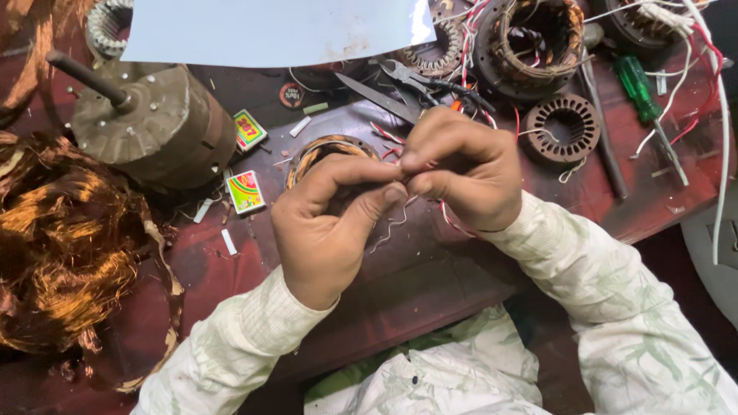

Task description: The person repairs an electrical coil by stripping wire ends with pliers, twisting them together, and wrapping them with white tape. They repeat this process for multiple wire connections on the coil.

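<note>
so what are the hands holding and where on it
Both the left hand and right hand pinch thin red-and-white wires at their loose ends, between thumbs and fingertips.

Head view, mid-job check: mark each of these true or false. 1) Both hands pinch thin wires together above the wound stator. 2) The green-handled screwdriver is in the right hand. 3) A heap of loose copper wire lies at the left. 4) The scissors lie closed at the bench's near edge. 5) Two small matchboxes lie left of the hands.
1) True: the left hand and right hand meet on thin wires above the wound stator.
2) False: the green-handled screwdriver lies on the bench at upper right, untouched.
3) True: the copper wire heap.
4) False: the scissors lie open beyond the hands.
5) True: the matchboxes.
</note>
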